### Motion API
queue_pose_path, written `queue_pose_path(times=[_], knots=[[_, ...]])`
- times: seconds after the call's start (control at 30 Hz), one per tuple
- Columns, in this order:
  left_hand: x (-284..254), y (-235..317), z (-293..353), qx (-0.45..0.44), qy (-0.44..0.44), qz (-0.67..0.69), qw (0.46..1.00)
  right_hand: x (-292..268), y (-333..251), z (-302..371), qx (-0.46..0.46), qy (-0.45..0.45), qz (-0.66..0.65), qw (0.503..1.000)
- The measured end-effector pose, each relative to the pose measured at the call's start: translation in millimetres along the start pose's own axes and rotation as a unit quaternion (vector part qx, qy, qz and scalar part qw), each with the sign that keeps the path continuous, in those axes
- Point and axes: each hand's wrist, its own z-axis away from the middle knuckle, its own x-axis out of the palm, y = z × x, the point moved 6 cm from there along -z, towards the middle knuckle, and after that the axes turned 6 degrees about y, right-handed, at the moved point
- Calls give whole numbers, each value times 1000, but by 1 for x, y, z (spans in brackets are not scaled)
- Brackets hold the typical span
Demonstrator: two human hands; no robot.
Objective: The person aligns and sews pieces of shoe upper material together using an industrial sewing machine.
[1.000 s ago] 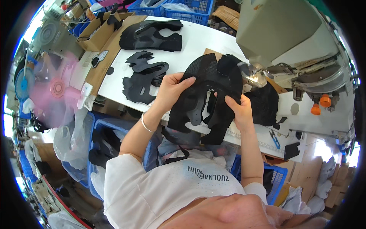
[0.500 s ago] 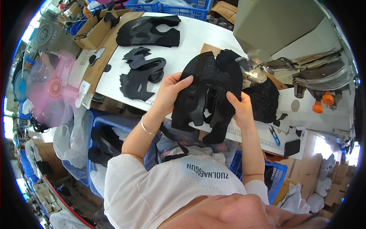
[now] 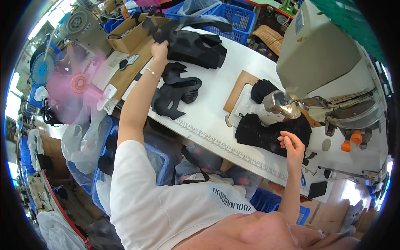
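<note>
My left hand (image 3: pixel 160 50) reaches to the far left of the table, closed on the edge of a black shaped piece (image 3: pixel 187 23), which looks blurred above a stack of black moulded panels (image 3: pixel 196 48). Nearer me lies another pile of black cut-out pieces (image 3: pixel 171 93) with curved, jagged edges. Over the right part of the table is my right hand (image 3: pixel 293 143), its fingers loosely curled and apart, with nothing visible in them. Beside it, black fabric (image 3: pixel 266 135) lies around the sewing machine's metal post (image 3: pixel 277 106).
The beige sewing machine (image 3: pixel 316 50) stands at the right of the white table (image 3: pixel 225 129). Along its front edge runs a ruler strip (image 3: pixel 233 154). A phone-like black slab (image 3: pixel 318 189) lies at the right corner. A pink fan (image 3: pixel 79 83) spins at left; blue crates (image 3: pixel 235 21) stand behind.
My left hand has moved far left with the black piece both hands held before me. My right hand has let go and moved right and down, beside the fabric at the machine.
</note>
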Motion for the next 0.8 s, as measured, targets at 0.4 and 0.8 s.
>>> queue_pose_path(times=[0.4,0.8], knots=[[-30,42,45,298,-178,-290,892,-58,22,-88,-88,36,504,859],[-56,72,143,635,-297,-423,574,-59,-14,-45,-221,245,478,814]])
